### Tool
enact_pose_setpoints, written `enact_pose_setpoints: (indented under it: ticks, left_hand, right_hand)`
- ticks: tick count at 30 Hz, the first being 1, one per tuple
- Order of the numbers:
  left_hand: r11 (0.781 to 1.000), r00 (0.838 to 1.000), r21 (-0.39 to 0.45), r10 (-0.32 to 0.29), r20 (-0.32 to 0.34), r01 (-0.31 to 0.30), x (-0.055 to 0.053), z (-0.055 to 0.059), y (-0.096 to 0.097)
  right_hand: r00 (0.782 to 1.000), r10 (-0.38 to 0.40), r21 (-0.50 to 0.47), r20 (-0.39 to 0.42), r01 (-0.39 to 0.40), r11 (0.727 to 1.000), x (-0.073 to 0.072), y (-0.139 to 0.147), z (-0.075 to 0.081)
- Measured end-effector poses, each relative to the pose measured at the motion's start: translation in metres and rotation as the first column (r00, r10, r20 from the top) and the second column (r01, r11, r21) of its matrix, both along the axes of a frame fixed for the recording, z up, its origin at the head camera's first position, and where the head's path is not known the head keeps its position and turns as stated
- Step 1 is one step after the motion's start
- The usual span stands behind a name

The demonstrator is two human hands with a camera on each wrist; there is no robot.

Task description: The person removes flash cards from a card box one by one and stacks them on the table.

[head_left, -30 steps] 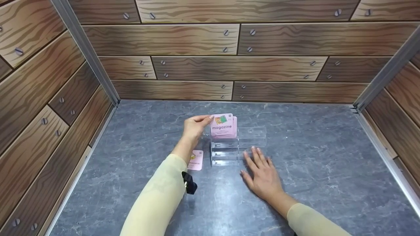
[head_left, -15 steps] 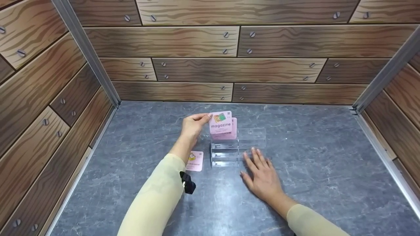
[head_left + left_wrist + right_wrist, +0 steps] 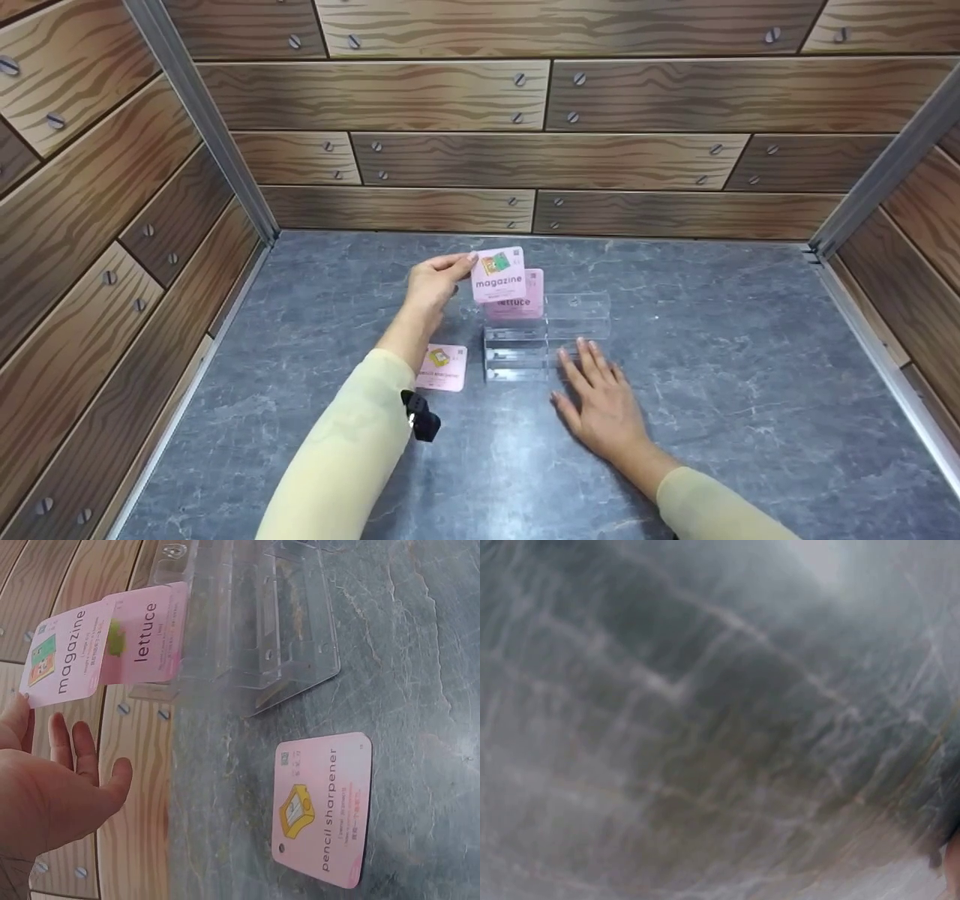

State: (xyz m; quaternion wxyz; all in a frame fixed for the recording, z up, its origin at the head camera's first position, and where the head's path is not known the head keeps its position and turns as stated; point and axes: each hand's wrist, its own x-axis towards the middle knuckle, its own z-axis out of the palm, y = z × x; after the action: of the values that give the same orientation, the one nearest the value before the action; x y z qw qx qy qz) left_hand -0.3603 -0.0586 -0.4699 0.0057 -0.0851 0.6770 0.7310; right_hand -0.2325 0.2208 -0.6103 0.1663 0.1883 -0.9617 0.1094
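Observation:
My left hand [image 3: 435, 285] pinches a pink magazine card [image 3: 499, 279] by its upper left corner, between thumb and finger. Behind and below that card, a pink lettuce card [image 3: 154, 634] stands in the top left slot of a clear tiered holder [image 3: 516, 354]. The magazine card hides part of it. On the table, left of the holder, a pencil sharpener card [image 3: 322, 810] lies face up. My right hand [image 3: 604, 412] rests flat on the table, fingers spread, with its fingertips at the holder's front right.
The grey marbled table [image 3: 735, 375] is bounded by wood-patterned walls [image 3: 420, 157] at the back and both sides. Metal rails [image 3: 217, 127] run along the corners. A black wrist camera [image 3: 422, 417] sits on the left sleeve.
The magazine card has risen with my left hand and shifted left, away from the holder, uncovering more of the lettuce card. My right hand has stayed in place.

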Motion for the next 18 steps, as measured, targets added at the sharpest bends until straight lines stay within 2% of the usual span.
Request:
enact_pose_setpoints:
  ticks: [12,18]
  left_hand:
    - [0.998,0.998,0.054,-0.022,0.054,0.019,0.002,0.013,-0.017]
    - [0.996,0.994,0.081,-0.03,0.101,0.022,0.003,0.014,-0.028]
  right_hand:
    - [1.0,-0.003,-0.003,-0.003,0.003,1.0,0.0,0.0,0.0]
    - [1.0,-0.009,0.005,0.009,0.009,1.0,0.0,0.0,0.0]
